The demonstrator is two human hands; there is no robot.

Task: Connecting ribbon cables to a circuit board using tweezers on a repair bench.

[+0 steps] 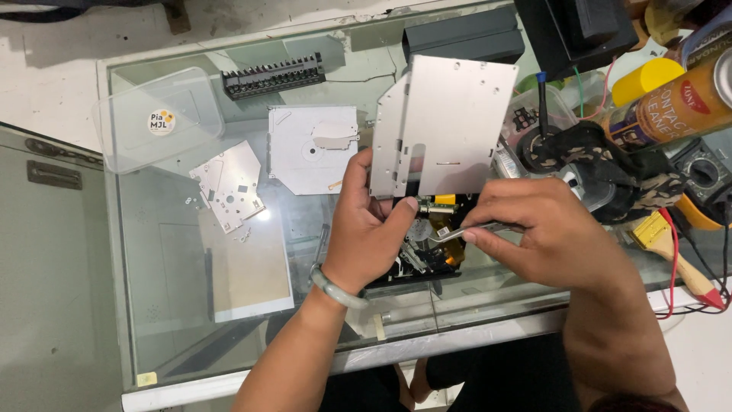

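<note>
My left hand (366,229) grips the lower left edge of a thin silver metal cover plate (450,122), which stands tilted up off a black optical drive body (427,244) lying on the glass table. My right hand (545,233) pinches metal tweezers (473,230), their tips reaching in over the drive's exposed mechanism and an orange flex cable (455,249). A pale bracelet circles my left wrist.
On the glass table (168,305) lie another silver drive cover (313,149), a smaller perforated metal plate (229,187), a clear plastic box lid (156,118) and a black connector strip (273,75). At the right are a spray can (671,107), a camouflage cloth (602,164), a brush (675,252) and a multimeter (705,172).
</note>
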